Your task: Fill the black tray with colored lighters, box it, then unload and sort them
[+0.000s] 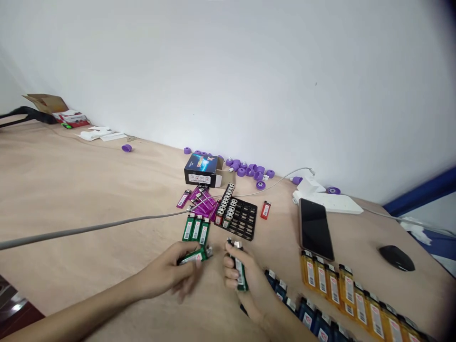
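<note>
My left hand (166, 273) grips a green lighter (194, 257) between thumb and fingers, its metal top pointing right. In my right hand (249, 278) a green lighter (239, 270) is held upright, with another metal lighter top beside it, mostly hidden by the fingers. Just beyond my left hand lie several green lighters (196, 229) in a row. Behind them is a pile of purple lighters (204, 202). A black slotted tray (245, 218) has lighters standing in its left columns, while its right slots show bare. One red lighter (265, 209) lies right of the tray.
A dark blue box (202, 168) stands behind the tray, near scattered purple caps (251, 170). A grey cable (107, 225) crosses the table. To the right are a phone (315, 228), a white power strip (335, 202), a mouse (396, 258), yellow lighters (360, 304) and dark blue lighters (307, 313).
</note>
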